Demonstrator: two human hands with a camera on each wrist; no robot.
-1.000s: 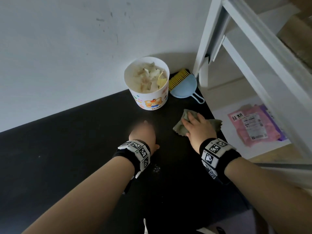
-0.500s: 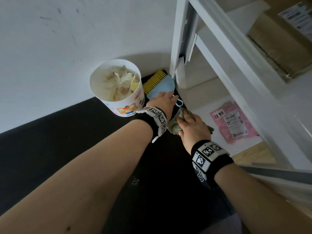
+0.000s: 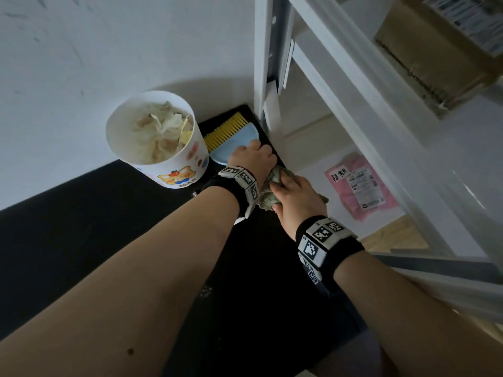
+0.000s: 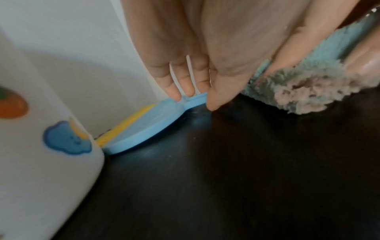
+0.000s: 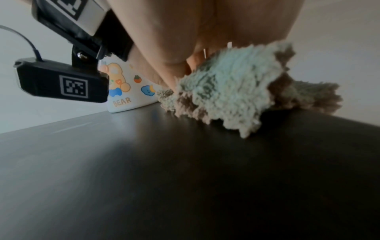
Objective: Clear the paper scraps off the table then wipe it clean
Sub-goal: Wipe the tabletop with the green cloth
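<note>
Paper scraps (image 3: 160, 131) fill the bear-print bucket (image 3: 177, 175) on the black table (image 3: 81, 227). Just right of the bucket, the left hand (image 3: 251, 159) lays straight fingers (image 4: 172, 87) on the blue brush (image 3: 234, 142) handle. Beside that, the right hand (image 3: 295, 197) clutches the crumpled cloth (image 5: 226, 91).

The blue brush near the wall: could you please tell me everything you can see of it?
The blue brush is a flat, rounded piece of light blue plastic with yellow bristles at its far end and a narrow handle at the near end. It lies flat on the black table, in the corner between the white bucket and the shelf post. The left hand touches the handle with its fingertips.
</note>
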